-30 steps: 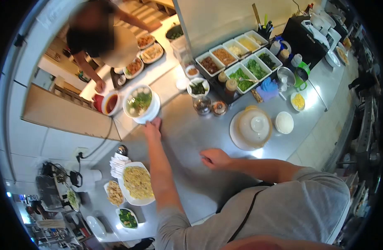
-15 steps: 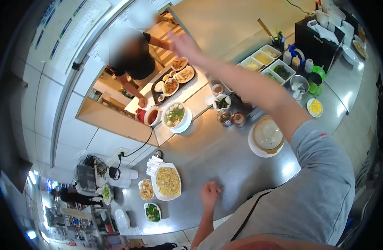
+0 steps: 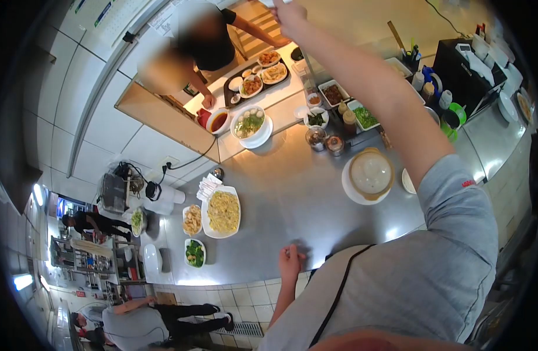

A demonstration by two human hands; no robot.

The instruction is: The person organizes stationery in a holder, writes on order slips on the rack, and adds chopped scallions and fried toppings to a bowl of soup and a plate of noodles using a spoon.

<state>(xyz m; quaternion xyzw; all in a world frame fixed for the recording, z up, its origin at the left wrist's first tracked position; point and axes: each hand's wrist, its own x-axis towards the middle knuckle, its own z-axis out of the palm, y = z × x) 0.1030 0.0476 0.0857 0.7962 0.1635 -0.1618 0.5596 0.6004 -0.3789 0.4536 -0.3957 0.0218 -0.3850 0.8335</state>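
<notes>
My right hand (image 3: 290, 19) is stretched far up to the top edge of the view, over the service ledge. Its fingers look pinched at the white edge of something mostly cut off by the frame. My left hand (image 3: 290, 261) is loosely curled above the near edge of the steel counter (image 3: 269, 205), with nothing visible in it. Below my right forearm, a lidded clay pot (image 3: 371, 172) sits on a white plate. Left of my left hand are a dish of fried rice (image 3: 224, 212), a bowl of fried pieces (image 3: 192, 220) and a bowl of greens (image 3: 195, 253).
On the ledge stand a soup bowl (image 3: 249, 121), a bowl of red sauce (image 3: 218, 121) and a dark tray (image 3: 228, 96) with several dishes. A person (image 3: 207, 44) leans there. Sauce bottles (image 3: 349, 120) and jars (image 3: 316, 138) line the counter's back. Another person (image 3: 134, 324) is at lower left.
My right hand has moved up and slightly right, and a white edge now shows at its fingers. The view has shifted, bringing a person at lower left into sight. My left hand stays curled.
</notes>
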